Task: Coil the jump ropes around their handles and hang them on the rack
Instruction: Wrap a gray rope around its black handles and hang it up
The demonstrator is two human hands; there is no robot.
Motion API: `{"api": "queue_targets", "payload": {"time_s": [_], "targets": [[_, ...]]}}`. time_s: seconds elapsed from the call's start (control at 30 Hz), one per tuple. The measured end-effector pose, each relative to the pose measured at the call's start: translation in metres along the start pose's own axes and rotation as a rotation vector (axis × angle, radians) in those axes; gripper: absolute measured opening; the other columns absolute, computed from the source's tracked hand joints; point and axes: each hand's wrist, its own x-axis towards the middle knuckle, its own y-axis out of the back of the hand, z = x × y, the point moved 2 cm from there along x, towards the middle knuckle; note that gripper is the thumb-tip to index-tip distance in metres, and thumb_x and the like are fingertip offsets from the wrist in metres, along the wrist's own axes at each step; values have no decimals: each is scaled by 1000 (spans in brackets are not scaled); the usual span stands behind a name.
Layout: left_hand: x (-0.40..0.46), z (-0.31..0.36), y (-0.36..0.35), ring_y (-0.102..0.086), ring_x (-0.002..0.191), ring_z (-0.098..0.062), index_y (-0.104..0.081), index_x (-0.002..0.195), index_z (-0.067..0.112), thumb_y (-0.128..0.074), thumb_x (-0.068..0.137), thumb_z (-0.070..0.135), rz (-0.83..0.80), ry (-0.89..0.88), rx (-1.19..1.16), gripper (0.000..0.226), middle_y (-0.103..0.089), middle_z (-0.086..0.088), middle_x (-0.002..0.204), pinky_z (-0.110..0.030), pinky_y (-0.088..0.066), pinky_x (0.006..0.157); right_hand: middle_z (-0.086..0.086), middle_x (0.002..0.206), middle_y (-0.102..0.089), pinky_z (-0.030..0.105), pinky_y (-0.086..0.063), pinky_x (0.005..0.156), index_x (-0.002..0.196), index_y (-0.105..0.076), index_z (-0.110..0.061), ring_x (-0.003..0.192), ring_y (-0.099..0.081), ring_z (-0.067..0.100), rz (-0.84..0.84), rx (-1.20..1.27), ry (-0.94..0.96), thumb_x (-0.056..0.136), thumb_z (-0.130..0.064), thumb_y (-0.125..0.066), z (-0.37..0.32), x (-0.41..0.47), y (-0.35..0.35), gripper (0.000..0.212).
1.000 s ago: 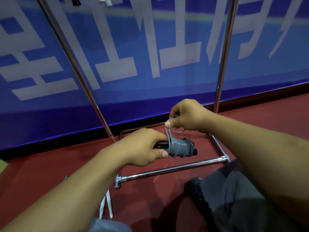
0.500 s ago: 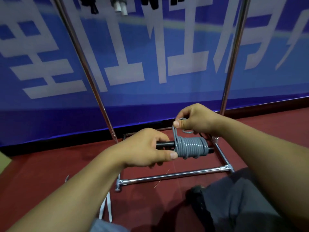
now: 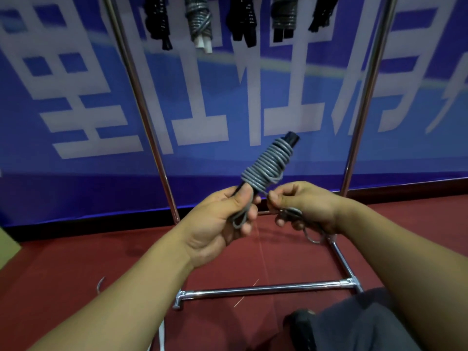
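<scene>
A grey jump rope (image 3: pixel 269 164) is coiled tightly round its black handles, which tilt up and to the right. My left hand (image 3: pixel 222 219) grips the lower end of the handles, with a short loop of grey rope under its thumb. My right hand (image 3: pixel 304 206) sits just to the right and pinches a loose strand coming off the coil; a metal ring or hook hangs below its fingers. Several coiled ropes (image 3: pixel 200 19) hang from the top of the chrome rack (image 3: pixel 364 102).
The rack's base bar (image 3: pixel 266 290) lies on the red carpet in front of my knee (image 3: pixel 354 323). A blue banner with white characters covers the wall behind. White cord (image 3: pixel 162 335) lies on the floor at the lower left.
The coiled bundle has swung from level to tilted up and right and risen. My right hand dropped from above the coil to beside my left hand. The view tipped up, showing the hung ropes.
</scene>
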Motion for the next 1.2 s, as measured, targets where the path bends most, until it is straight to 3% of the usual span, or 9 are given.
{"api": "queue_targets", "payload": {"time_s": [0.13,0.33,0.57,0.8,0.9,0.97,1.03,1.13,1.2], "targets": [[5,1,5,-51,48,-8,-62,87,11,-61,79,37,149,26,-122,28,-57,0,63,-17,-47,50,1,74,-60,18,-32,38,80,-69,-16,58,-58,13,-50,-3,-27,77,-47,-68,-2,0,-4,31],[15,-6,15,-45,64,-7,-69,90,17,-58,95,41,446,10,75,26,-51,7,68,-23,-38,60,2,71,-61,17,-31,35,90,-72,-11,53,-55,12,-133,68,-94,95,-38,-60,-11,-4,-14,29],[19,-7,12,-62,99,-9,-71,99,18,-55,97,33,398,-68,-88,22,-72,7,98,-29,-45,84,4,69,-56,15,-29,32,98,-67,-6,47,-47,9,-203,262,-241,98,-38,-50,-13,-6,-15,36],[29,-3,34,-67,88,-6,-65,95,15,-54,101,28,574,-101,-296,18,-69,6,89,-27,-48,89,2,65,-47,13,-18,32,89,-71,-5,35,-24,2,-123,352,-354,101,-54,-39,-5,-3,2,60],[32,-2,55,-68,87,-9,-66,99,10,-56,100,26,677,-112,-289,19,-68,3,90,-29,-50,95,-2,60,-36,13,-15,35,99,-69,-6,39,-20,2,-102,292,-324,90,-61,-47,-4,-7,10,59],[34,-5,64,-69,88,-10,-66,111,6,-59,100,26,700,-101,-222,23,-70,0,94,-27,-54,84,-6,59,-29,17,-11,40,112,-62,-11,45,-18,4,-105,160,-292,82,-57,-58,-1,-9,14,55],[36,-9,68,-70,91,-12,-65,116,3,-61,99,25,721,-101,-159,27,-72,-3,97,-25,-54,75,-6,60,-28,24,-9,46,110,-59,-19,49,-17,7,-109,38,-259,81,-48,-68,4,-9,16,42],[38,-11,66,-70,89,-14,-67,109,2,-62,98,23,740,-104,-102,24,-72,-5,95,-28,-57,81,-3,57,-40,20,-20,40,98,-61,-17,45,-27,9,-51,-79,-245,97,-27,-62,10,-7,15,10],[38,-12,66,-71,89,-16,-68,103,1,-64,97,23,751,-102,-57,24,-73,-6,96,-28,-57,79,-1,59,-52,20,-34,40,90,-62,-13,46,-41,10,6,-208,-228,102,-24,-55,14,-6,16,18]]}}
